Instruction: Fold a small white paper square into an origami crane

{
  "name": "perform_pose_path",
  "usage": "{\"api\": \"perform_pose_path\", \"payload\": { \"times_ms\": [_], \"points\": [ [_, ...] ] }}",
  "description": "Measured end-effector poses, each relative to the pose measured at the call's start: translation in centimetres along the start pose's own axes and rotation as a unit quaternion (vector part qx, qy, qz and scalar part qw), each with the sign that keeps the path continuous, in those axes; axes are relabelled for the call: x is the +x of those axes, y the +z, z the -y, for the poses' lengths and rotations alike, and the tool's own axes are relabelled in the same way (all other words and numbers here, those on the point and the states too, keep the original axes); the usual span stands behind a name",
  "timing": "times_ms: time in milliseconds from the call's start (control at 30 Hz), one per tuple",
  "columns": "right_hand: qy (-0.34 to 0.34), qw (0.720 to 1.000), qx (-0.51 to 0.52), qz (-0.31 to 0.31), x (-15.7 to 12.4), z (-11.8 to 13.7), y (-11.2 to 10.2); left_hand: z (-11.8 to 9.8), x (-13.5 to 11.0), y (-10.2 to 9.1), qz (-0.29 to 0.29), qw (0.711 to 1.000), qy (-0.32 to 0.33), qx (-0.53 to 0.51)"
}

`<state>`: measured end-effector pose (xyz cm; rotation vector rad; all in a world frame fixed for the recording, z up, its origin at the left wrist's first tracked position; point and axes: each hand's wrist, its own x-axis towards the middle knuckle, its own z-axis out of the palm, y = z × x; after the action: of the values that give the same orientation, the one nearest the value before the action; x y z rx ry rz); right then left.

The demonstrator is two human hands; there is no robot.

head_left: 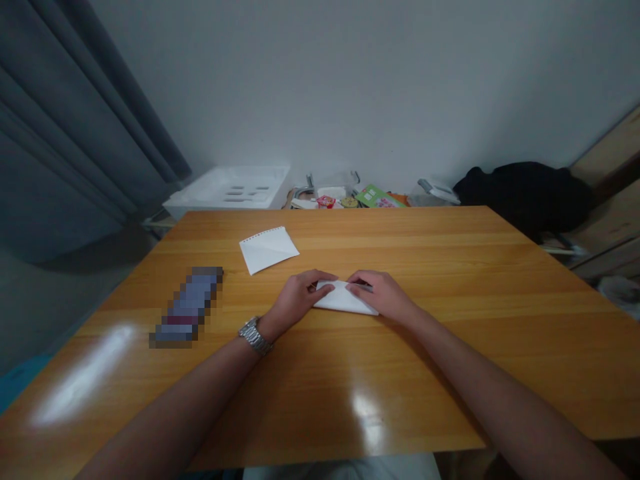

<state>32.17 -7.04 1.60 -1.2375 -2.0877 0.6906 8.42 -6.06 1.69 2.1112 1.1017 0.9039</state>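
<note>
Main risk, my read: skew. Left hand (300,293) and right hand (383,295) grip opposite ends of the folded paper (346,298), so uneven pressure would twist it and throw the layers out of line. Second: slip. Bench (465,267) is glossy (glare lower left and bottom centre of frame), so a one-sided push could slide the paper. Third: wrinkles or a crooked crease if the thumbs press too hard off the line. Minor: a left-hand swing toward upper left could nudge the loose sheet (269,250) with the perforated edge; it lies near but not touching. Blurred-out item (187,307) at left is well apart, low concern.

Fingers: clamped on the paper both sides, thumbs over its upper face, forefingers around its far edge. Squeeze force, can't tell.

Paper: on the bench, just below and right of frame centre. Plain white, no marks I can make out. Looks folded into a low, wide shape; near edge straight, running slightly down to the right. Far corners partly covered by the hands, so layer count and edge alignment unknown.
</note>
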Motion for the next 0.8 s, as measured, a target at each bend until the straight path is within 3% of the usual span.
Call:
{"api": "perform_pose_path", "payload": {
  "times_ms": [500,800],
  "points": [
    [0.004,0.999,0.034,-0.01,0.02,0.12,0.57,0.29,0.03,0.31,-0.005,0.999,-0.035,-0.016],
    [0.014,0.999,0.05,-0.01,0.08,-0.13,0.61,0.27,0.16,0.46,-0.018,0.989,-0.086,-0.118]
  ]
}}
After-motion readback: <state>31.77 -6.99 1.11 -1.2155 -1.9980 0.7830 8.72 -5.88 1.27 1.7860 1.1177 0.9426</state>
